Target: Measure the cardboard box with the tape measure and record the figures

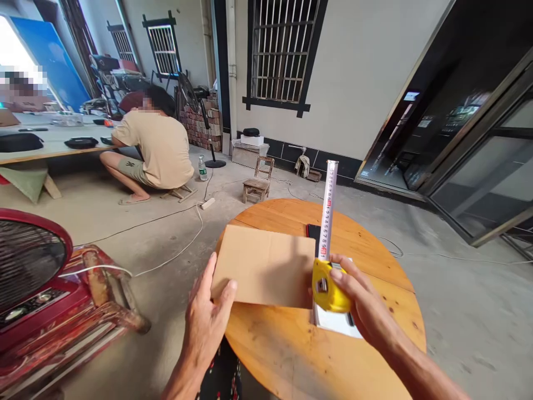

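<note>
A flat piece of brown cardboard (266, 265) lies on a round wooden table (353, 333). My left hand (207, 316) rests on its near left corner, thumb on top and fingers apart. My right hand (358, 300) grips a yellow tape measure (328, 289) at the cardboard's right edge. Its white blade (327, 211) stands extended upward and away. A white sheet (335, 322) and a dark flat object (313, 232) lie under and beyond the tape measure.
A person in a beige shirt (156, 147) squats by a long low table (45, 144) at the back left. A red fan (33, 278) stands at my left. A small wooden stool (258, 183), cables and a bottle are on the concrete floor.
</note>
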Action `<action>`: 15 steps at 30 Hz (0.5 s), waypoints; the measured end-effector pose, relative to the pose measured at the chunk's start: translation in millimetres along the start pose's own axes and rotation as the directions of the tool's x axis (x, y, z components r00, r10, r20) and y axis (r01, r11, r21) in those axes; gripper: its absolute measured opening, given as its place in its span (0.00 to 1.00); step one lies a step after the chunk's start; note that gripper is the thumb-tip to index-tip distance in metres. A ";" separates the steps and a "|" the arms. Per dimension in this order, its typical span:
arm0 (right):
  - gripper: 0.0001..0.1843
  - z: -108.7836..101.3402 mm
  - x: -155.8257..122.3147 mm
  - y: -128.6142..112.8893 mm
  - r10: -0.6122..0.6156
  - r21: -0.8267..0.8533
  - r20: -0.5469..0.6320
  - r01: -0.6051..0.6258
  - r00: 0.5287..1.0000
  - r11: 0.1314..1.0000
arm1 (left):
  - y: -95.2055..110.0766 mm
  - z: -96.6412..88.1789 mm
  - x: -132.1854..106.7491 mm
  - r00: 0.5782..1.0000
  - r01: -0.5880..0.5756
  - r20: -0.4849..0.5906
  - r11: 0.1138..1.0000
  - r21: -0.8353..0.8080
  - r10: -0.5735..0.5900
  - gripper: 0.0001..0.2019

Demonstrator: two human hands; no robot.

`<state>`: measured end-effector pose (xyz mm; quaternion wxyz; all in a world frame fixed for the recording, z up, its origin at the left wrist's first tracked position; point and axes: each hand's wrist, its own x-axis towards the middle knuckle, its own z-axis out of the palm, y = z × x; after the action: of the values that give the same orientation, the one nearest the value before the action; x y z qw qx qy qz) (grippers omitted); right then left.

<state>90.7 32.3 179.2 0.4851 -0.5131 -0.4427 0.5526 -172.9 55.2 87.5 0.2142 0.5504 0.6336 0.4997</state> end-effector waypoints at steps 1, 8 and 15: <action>0.25 0.5 10.6 -3.1 -0.006 0.016 0.005 0.006 1.000 1.000 | -1.1 -0.6 1.1 0.999 -0.036 0.006 0.999 0.009 0.035 0.32; 0.23 17.9 21.0 -8.3 0.031 0.110 0.045 -0.035 0.999 0.993 | -19.3 6.3 1.8 0.968 -0.246 0.060 0.968 0.039 0.244 0.26; 0.32 59.5 -38.4 13.0 0.426 0.142 0.253 -0.469 0.869 0.872 | -23.2 10.9 1.1 0.962 -0.272 0.038 0.961 0.051 0.270 0.25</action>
<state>30.4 -7.0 176.4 0.3415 -0.4887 -0.3032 0.7434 -175.6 63.0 63.2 0.1380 0.6453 0.5625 0.4981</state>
